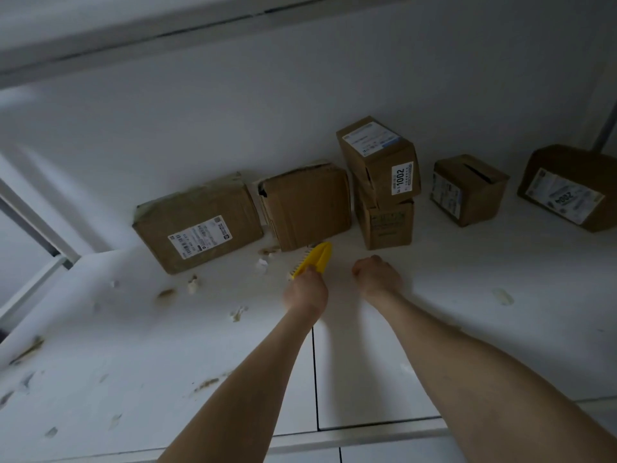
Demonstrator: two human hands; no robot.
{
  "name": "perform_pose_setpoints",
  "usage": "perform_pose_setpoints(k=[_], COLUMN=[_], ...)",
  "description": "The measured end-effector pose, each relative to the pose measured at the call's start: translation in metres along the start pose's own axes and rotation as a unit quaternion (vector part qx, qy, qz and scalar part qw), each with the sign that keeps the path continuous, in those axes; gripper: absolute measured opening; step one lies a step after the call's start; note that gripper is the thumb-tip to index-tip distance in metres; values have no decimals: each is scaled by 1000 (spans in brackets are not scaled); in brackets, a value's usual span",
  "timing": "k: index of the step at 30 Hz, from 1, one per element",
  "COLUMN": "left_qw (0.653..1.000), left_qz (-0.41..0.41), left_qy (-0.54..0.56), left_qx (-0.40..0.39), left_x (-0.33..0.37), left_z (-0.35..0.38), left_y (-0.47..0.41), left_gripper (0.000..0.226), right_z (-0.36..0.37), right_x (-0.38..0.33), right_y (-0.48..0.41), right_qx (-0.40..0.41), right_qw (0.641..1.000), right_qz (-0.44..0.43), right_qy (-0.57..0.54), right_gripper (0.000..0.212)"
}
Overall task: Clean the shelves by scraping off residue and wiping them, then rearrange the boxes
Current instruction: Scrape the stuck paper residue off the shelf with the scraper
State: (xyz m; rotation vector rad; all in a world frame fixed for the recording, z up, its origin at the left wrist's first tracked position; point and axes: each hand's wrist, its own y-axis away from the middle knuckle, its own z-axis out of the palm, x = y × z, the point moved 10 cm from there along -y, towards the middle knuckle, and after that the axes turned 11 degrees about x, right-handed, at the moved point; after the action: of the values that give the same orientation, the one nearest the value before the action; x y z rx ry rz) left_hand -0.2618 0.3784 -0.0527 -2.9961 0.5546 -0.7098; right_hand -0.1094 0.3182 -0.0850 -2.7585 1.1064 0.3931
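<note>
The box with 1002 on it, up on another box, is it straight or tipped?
Tipped. The top box sits crooked on the lower box, its edges slanting against that box's upright sides.

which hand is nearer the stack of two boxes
Right. The right hand sits just in front of the two-box stack; the left hand, gripping the yellow scraper, is further left, in front of the plain box.

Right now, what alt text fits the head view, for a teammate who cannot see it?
A left hand grips a yellow scraper on a white shelf dotted with residue. The right hand is curled beside it, holding nothing visible. Six cardboard boxes line the back, one stacked on another.
</note>
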Motion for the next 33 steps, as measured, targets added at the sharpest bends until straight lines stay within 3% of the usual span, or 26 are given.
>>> perform_pose_setpoints(k=[14,26,33], left_qw=[999,999,998], left_qz=[-31,-21,-44], left_qy=[-40,-39,-33], left_qx=[1,0,-7], left_x=[-16,-10,-15], left_z=[-8,-9,-10], left_y=[2,4,7], left_gripper=[34,33,34], right_z=[-1,12,12], right_x=[-1,-10,8], right_y=[-11,-19,-16], right_qx=[-11,-60,-72], right_qw=[1000,996,995], right_qz=[19,4,46], right_qy=[-11,64,-58], right_gripper=[33,41,38])
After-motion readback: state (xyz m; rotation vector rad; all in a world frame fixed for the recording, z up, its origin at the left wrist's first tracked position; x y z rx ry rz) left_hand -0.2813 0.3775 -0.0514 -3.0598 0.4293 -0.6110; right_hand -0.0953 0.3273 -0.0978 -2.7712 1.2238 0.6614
